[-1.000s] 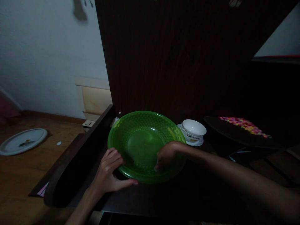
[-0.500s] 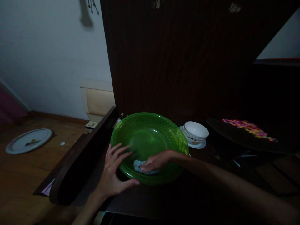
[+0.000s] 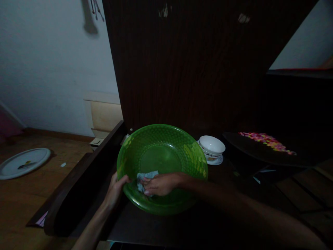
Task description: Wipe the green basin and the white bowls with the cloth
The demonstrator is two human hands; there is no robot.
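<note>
Green basin (image 3: 162, 158) on dark table (image 3: 145, 227), stacked bowls (image 3: 212, 146) just off its right. Left hand (image 3: 116, 190) has gone from fingers splayed over the rim to gripping the left rim, thumb inside. Right hand (image 3: 161, 184) holds pale cloth (image 3: 149, 174) pressed beneath its fingers, now farther left; wiping, seemingly, has reached the basin's near-left part.

Left grip (image 3: 115, 190) and right grip (image 3: 161, 184) are bare, on slim, bare forearms (image 3: 94, 222).

Green basin (image 3: 161, 158): 1 | cloth (image 3: 151, 174): 1 | hands (image 3: 162, 184): 2 | stacked white bowls (image 3: 212, 145): at least 2 | patterned plate (image 3: 219, 161): 1 | oval tray (image 3: 37, 157): 1
</note>
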